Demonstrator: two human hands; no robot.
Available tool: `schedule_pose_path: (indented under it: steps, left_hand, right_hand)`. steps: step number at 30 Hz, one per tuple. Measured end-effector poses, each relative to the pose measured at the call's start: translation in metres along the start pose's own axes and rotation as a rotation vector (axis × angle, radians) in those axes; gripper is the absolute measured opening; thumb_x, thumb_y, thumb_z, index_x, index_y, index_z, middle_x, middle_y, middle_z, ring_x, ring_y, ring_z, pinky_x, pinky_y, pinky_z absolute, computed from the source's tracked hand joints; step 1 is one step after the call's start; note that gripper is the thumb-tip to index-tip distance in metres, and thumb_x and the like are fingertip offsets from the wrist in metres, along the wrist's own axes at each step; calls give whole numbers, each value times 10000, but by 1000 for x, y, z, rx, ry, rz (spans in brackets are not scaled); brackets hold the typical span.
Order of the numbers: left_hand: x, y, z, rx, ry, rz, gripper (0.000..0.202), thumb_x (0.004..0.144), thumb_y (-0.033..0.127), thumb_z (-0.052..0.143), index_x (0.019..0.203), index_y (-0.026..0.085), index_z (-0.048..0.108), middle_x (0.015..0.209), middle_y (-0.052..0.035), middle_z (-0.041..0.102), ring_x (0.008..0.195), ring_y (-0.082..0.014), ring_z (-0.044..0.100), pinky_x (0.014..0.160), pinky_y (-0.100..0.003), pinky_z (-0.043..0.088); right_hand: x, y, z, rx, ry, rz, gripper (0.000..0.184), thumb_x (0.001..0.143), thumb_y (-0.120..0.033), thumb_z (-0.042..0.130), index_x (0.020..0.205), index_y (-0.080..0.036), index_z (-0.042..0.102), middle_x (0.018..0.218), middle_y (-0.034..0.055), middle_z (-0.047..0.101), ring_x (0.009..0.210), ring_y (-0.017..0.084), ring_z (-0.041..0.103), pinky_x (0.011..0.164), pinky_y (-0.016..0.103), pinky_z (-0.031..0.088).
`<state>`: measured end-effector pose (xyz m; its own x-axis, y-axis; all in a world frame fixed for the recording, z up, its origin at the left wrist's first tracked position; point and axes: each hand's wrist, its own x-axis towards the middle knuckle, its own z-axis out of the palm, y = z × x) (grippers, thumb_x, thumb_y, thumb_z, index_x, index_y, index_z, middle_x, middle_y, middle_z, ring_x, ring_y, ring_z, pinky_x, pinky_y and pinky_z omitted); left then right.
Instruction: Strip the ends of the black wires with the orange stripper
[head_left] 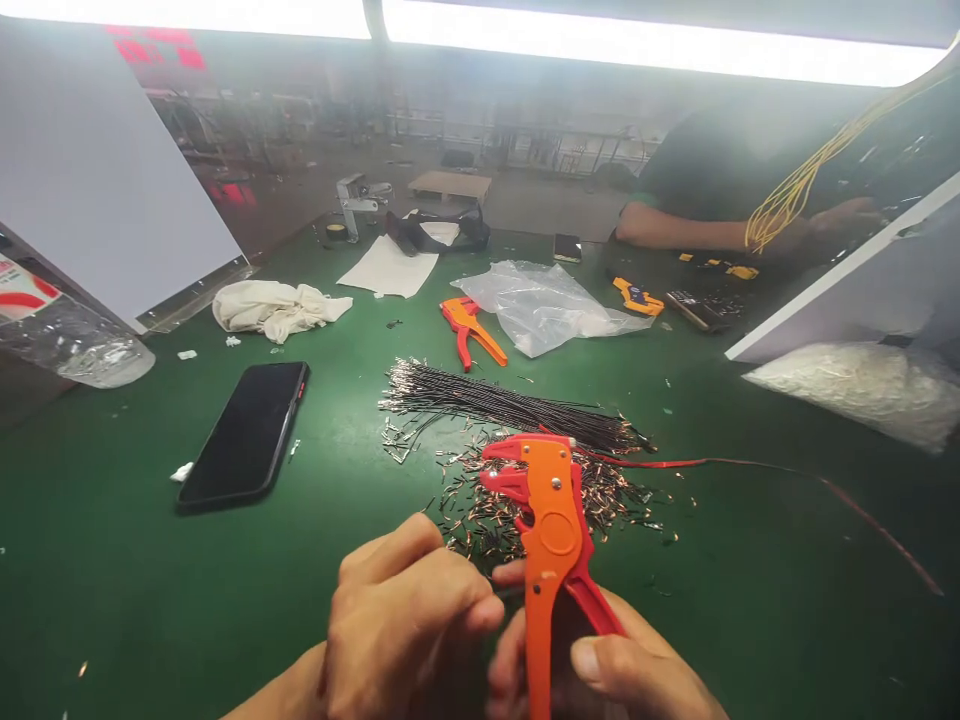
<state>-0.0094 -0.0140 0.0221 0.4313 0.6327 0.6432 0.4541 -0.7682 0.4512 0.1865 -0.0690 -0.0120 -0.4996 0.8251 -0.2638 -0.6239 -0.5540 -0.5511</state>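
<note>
Right hand (641, 655): closed around handles of orange-and-red wire stripper (555, 510); tool head pointing away from person, jaws parted toward left. Left hand (409, 605): fingers curled, just beside tool; contents hidden, cannot tell if gripping. Beyond tool head: clippings (611, 500), scattered, dark with coppery ends; bundle of black wires (510, 397), lying crosswise. Farther: second stripper (469, 330), beside clear plastic bag (555, 310). Left side: phone (244, 435), screen dark; white cloth (274, 308), crumpled. All on green table (112, 570).
</note>
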Motion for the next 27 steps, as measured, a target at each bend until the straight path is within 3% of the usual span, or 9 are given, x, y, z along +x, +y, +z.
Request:
schedule_pose_path:
  steps: [3, 4, 7, 8, 11, 13, 16, 21, 27]
  left_hand:
    - [-8, 1, 16, -102, -2, 152, 304, 1011, 207, 470, 731, 187, 585, 699, -28, 689, 609, -126, 564, 571, -239, 539]
    - [-12, 1, 23, -112, 67, 184, 309, 1002, 216, 487, 710, 193, 587, 768, -47, 701, 667, -139, 583, 592, -239, 551]
    - [-23, -3, 41, -286, -14, 114, 187, 958, 271, 584, 786, 240, 651, 951, -50, 709, 885, -191, 670, 751, -314, 613]
    - [-27, -5, 46, -305, -58, 45, 53, 912, 226, 640, 871, 251, 664, 937, -45, 707, 830, -182, 679, 682, -291, 616]
    - [-38, -9, 53, -379, -212, -223, 387, 796, 31, 647, 1110, 255, 618, 846, -13, 721, 668, -159, 687, 517, -247, 575]
    - [-44, -10, 57, -423, -317, -311, 470, 743, -43, 615, 1107, 254, 613, 756, 25, 717, 557, -135, 656, 436, -216, 516]
    - [-51, -11, 61, -453, -423, -276, 419, 714, -76, 612, 960, 261, 639, 628, 68, 676, 446, -104, 574, 367, -197, 430]
    - [-52, -17, 60, -365, -401, -127, 281, 726, 32, 700, 868, 269, 649, 705, 46, 676, 523, -95, 577, 388, -181, 409]
    - [-34, -8, 45, -406, -407, -324, 286, 779, 48, 655, 963, 265, 631, 632, 87, 662, 427, -77, 526, 306, -159, 366]
  right_hand:
    - [1, -2, -3, -26, 88, -86, 450, 782, -323, 762, 1225, -279, 692, 1098, 53, 783, 967, 241, 733, 875, 360, 554]
    - [1, -3, -4, -32, 108, -121, 446, 788, -316, 755, 1228, -305, 685, 1128, 41, 775, 995, 242, 724, 886, 363, 552]
    - [2, -6, -4, -46, 120, -182, 466, 801, -282, 731, 1253, -363, 650, 1227, 28, 754, 1137, 259, 685, 962, 396, 532]
    - [2, -7, -4, -48, 109, -200, 479, 794, -268, 732, 1254, -372, 645, 1267, 24, 741, 1175, 265, 672, 978, 407, 528]
    - [3, -6, -4, -20, 49, -221, 509, 769, -206, 717, 1229, -410, 640, 1378, -4, 681, 1246, 286, 640, 994, 464, 530]
    - [3, -4, -6, -26, 22, -232, 524, 768, -168, 693, 1222, -423, 636, 1418, -16, 651, 1329, 277, 576, 1053, 485, 494]
    - [2, -4, -11, -123, -1, -237, 540, 787, -145, 662, 1260, -403, 628, 1417, 0, 654, 1368, 259, 538, 1131, 464, 422]
    - [4, -9, -8, -115, -84, -201, 656, 756, -42, 575, 1302, -403, 615, 1448, -26, 626, 1361, 181, 543, 1130, 343, 409]
    - [0, -18, -9, -64, -61, -244, 590, 758, -87, 587, 1285, -345, 648, 1414, 29, 657, 1364, 238, 542, 1165, 426, 380]
